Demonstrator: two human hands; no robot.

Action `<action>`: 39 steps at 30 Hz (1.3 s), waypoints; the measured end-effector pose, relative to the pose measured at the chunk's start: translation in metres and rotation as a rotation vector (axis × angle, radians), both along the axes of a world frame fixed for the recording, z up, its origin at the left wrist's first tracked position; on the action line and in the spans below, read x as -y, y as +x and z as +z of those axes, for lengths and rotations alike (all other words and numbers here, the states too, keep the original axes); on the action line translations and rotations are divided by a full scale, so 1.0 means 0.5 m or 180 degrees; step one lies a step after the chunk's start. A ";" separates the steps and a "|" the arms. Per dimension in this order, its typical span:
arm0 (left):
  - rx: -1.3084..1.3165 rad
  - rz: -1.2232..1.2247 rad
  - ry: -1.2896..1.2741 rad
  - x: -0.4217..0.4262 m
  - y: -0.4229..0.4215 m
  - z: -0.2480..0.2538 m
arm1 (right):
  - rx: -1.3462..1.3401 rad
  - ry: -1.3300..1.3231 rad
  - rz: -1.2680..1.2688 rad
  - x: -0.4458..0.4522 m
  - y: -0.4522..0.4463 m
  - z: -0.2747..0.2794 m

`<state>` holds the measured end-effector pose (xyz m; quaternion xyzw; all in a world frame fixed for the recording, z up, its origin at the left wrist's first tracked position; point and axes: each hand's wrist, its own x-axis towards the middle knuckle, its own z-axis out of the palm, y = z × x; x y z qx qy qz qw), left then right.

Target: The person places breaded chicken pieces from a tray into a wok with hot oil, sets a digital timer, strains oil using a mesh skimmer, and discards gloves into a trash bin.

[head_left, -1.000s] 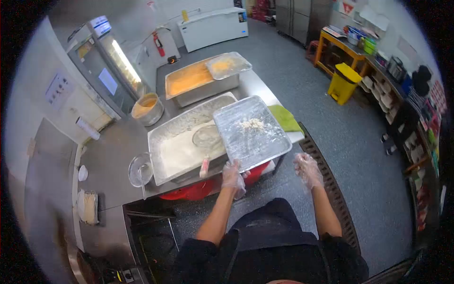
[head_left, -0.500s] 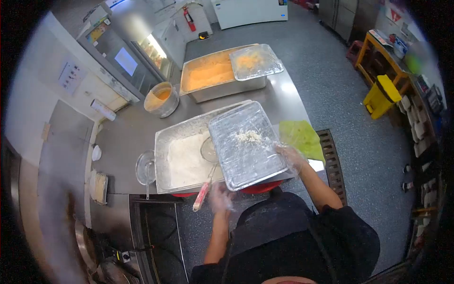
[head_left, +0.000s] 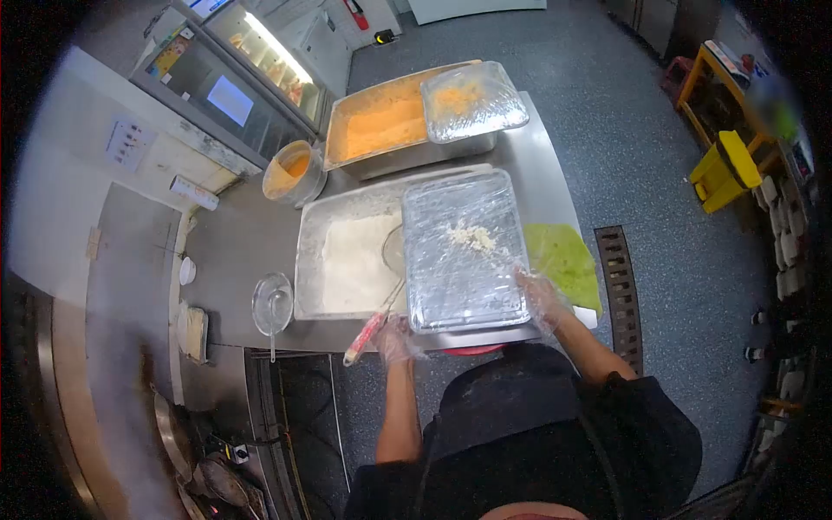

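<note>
A plastic-wrapped metal tray (head_left: 464, 290) lies over the right part of a deep metal pan of white powder (head_left: 351, 264). White crumbs (head_left: 472, 237) sit on its wrap. My right hand (head_left: 542, 299), in a clear plastic glove, is closed on the tray's right edge near the front corner. Also gloved, my left hand (head_left: 397, 340) is at the pan's front rim, by the tray's front left corner; its fingers are partly hidden. Just left of it, the red handle (head_left: 364, 338) of a sieve sticks out over the rim. The sieve's round head is partly under the tray.
Behind stands a pan of orange crumbs (head_left: 381, 130), partly covered by a second wrapped tray (head_left: 475, 126). A bucket (head_left: 295, 173) and a clear-bowled strainer (head_left: 272, 305) are on the left. A green cloth (head_left: 562, 260) lies at the table's right edge.
The tray has turned straighter and lies more level over the powder pan. My left hand has moved up to the pan's front rim. My right hand keeps hold of the tray.
</note>
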<state>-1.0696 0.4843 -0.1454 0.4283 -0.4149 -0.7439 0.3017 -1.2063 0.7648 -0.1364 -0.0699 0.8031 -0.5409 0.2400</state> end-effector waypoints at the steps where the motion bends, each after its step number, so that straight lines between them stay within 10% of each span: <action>1: 0.0005 -0.0010 0.0016 0.011 -0.012 -0.011 | -0.0154 -0.0057 -0.0021 -0.003 0.008 -0.007; 10: -0.0262 -0.0747 0.0112 -0.055 -0.171 -0.026 | 0.0783 -0.1382 -0.0885 -0.046 -0.133 0.067; 29: -0.0303 -0.0705 0.0906 -0.035 -0.029 -0.006 | 0.0656 -0.1283 -0.0928 -0.061 -0.129 0.151; 34: 0.0166 0.0403 -0.0116 0.207 0.200 -0.073 | 0.0284 -0.0815 -0.1599 -0.059 -0.086 0.190; 39: 0.3119 0.1011 -0.1928 0.484 0.310 0.130 | -0.0495 -0.1139 -0.1999 -0.052 -0.063 0.209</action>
